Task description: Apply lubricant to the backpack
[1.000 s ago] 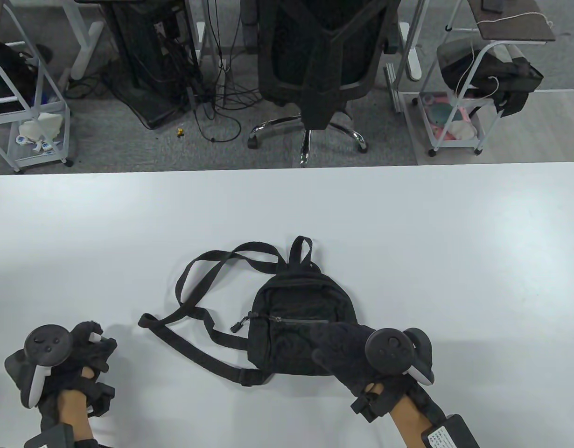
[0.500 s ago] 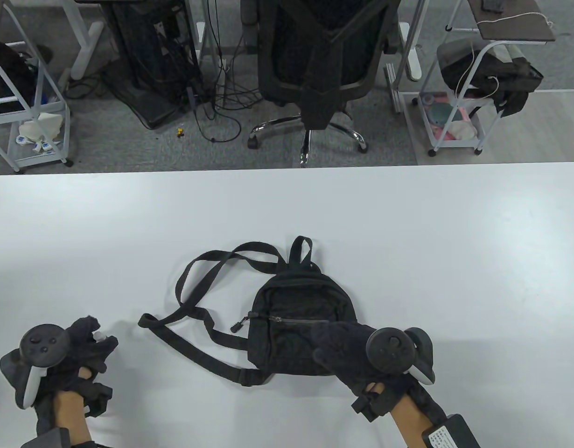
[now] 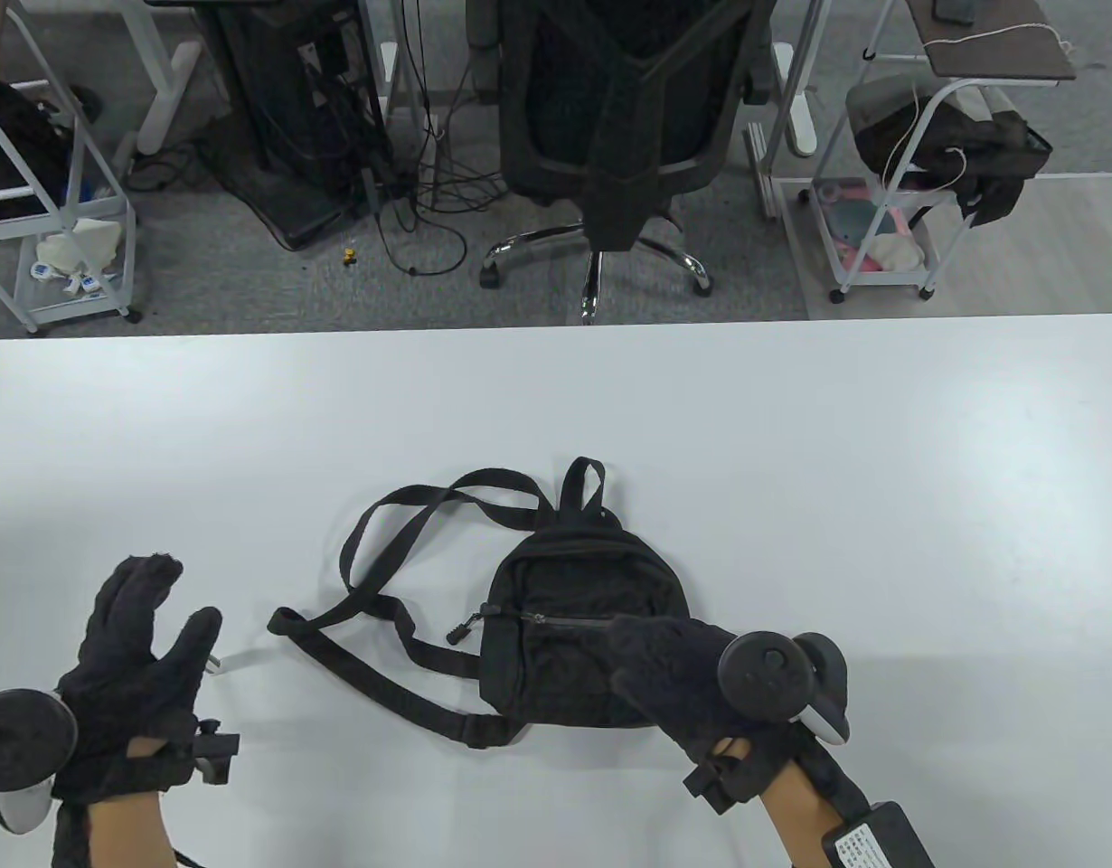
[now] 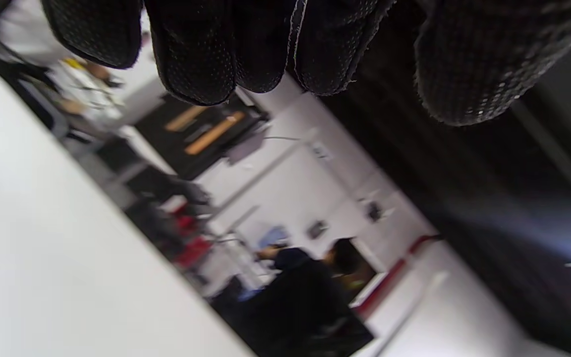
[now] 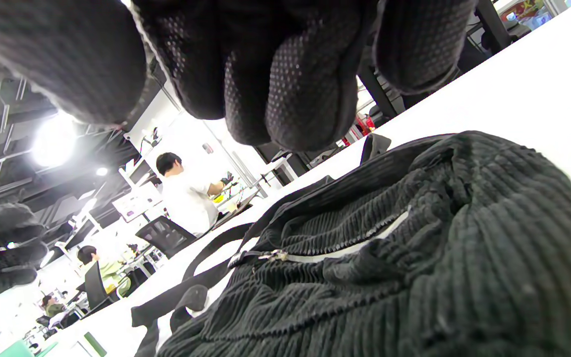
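At the bottom left of the table view my left hand, in its black knit sensor glove, is spread with the fingers fanned out toward the upper right, gripping nothing. A small white stick-like object lies on the table just right of its thumb; I cannot tell what it is. In the left wrist view my gloved fingertips hang from the top edge over blurred background.

At the bottom right my right hand rests flat on the lower right corner of the small black corduroy backpack, fingers laid together on the fabric, not pinching anything. The right wrist view shows those fingertips just above the ribbed cloth, with the bag's front zipper running across the middle of the frame.

The backpack lies at the lower centre of the white table, its zipper pull sticking out on the left side. Its black webbing straps loop out to the left, and the short carry loop points toward the top.

Beyond the table's far edge, at the top centre, stands a black mesh office chair.
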The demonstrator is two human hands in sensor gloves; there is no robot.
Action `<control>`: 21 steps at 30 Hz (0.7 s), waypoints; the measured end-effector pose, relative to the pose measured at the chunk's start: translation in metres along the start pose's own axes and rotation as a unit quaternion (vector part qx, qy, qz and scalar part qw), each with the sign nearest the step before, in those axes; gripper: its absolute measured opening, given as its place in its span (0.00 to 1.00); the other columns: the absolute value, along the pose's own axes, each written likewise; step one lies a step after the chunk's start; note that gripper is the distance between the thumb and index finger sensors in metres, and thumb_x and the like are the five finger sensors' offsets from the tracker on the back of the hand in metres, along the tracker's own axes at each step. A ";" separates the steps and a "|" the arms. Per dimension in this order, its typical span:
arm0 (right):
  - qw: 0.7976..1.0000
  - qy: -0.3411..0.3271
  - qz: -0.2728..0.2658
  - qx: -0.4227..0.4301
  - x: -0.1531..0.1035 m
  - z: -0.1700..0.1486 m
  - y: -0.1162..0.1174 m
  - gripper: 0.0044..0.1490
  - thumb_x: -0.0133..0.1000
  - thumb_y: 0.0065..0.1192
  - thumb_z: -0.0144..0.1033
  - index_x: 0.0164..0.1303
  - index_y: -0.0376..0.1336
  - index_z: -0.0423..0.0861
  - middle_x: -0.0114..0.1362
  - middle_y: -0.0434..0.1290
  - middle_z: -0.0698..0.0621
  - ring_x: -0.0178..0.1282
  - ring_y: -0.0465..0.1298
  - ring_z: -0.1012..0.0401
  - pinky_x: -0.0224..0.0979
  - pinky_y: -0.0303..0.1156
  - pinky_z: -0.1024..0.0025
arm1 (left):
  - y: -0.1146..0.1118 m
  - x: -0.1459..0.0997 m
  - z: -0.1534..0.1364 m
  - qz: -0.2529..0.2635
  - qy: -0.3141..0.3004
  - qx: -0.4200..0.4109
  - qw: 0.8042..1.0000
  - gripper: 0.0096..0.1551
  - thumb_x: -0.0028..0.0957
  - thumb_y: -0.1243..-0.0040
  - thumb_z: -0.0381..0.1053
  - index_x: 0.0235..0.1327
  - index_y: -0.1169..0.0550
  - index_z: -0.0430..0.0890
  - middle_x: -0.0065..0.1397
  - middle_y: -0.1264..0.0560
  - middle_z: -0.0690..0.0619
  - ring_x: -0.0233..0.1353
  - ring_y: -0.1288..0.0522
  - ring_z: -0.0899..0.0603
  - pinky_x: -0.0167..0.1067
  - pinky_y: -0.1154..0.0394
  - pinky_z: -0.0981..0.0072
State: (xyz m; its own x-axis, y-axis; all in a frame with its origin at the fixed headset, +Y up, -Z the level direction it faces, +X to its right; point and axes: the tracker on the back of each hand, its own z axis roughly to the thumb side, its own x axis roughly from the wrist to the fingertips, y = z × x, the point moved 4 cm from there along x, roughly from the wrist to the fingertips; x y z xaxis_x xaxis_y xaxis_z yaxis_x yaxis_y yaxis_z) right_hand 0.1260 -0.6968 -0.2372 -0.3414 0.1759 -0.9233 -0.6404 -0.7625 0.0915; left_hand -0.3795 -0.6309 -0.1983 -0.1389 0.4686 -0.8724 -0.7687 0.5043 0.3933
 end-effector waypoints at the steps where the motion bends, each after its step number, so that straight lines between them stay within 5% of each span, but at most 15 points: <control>1: 1.000 -0.001 -0.002 0.001 0.000 0.000 -0.001 0.36 0.52 0.70 0.62 0.69 0.67 0.59 0.69 0.76 0.55 0.62 0.84 0.57 0.72 0.71 0.46 | -0.004 0.000 0.008 0.001 -0.014 -0.020 1.000 0.47 0.49 0.34 0.69 0.75 0.27 0.42 0.79 0.35 0.33 0.69 0.26 0.25 0.65 0.31 0.25; 5: 1.000 0.000 -0.015 0.012 -0.001 -0.001 -0.008 0.36 0.52 0.70 0.62 0.69 0.67 0.59 0.69 0.76 0.56 0.62 0.84 0.57 0.73 0.71 0.45 | -0.039 -0.001 0.047 -0.032 -0.071 -0.124 0.989 0.46 0.50 0.34 0.68 0.75 0.28 0.42 0.79 0.36 0.33 0.70 0.26 0.24 0.66 0.31 0.25; 12: 0.999 0.001 -0.035 0.028 -0.004 -0.005 -0.020 0.36 0.52 0.70 0.62 0.70 0.67 0.60 0.71 0.75 0.56 0.66 0.83 0.54 0.74 0.70 0.45 | -0.105 0.003 0.093 -0.116 -0.113 -0.184 0.969 0.46 0.51 0.35 0.68 0.75 0.28 0.43 0.81 0.37 0.35 0.72 0.27 0.24 0.68 0.32 0.26; 16: 0.999 0.006 -0.036 0.031 -0.004 -0.009 -0.021 0.37 0.52 0.70 0.62 0.71 0.66 0.60 0.72 0.74 0.56 0.69 0.81 0.52 0.74 0.69 0.44 | -0.133 -0.004 0.107 -0.135 -0.125 -0.232 0.955 0.45 0.50 0.34 0.68 0.75 0.28 0.43 0.80 0.36 0.35 0.73 0.28 0.24 0.68 0.33 0.26; 21: 0.999 0.007 -0.033 0.032 -0.002 -0.010 -0.021 0.37 0.53 0.70 0.62 0.71 0.66 0.60 0.73 0.73 0.56 0.72 0.80 0.51 0.75 0.68 0.42 | -0.167 -0.020 0.104 -0.175 -0.129 -0.194 0.957 0.45 0.49 0.32 0.67 0.74 0.27 0.43 0.80 0.35 0.36 0.73 0.28 0.24 0.69 0.33 0.26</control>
State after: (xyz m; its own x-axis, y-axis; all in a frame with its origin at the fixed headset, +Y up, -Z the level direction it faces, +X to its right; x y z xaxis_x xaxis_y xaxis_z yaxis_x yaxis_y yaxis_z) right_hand 0.1473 -0.6877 -0.2408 -0.2874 0.2150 -0.9334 -0.7037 -0.7085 0.0535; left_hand -0.1838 -0.6489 -0.2168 0.2893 0.5098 -0.8102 -0.9207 0.3798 -0.0897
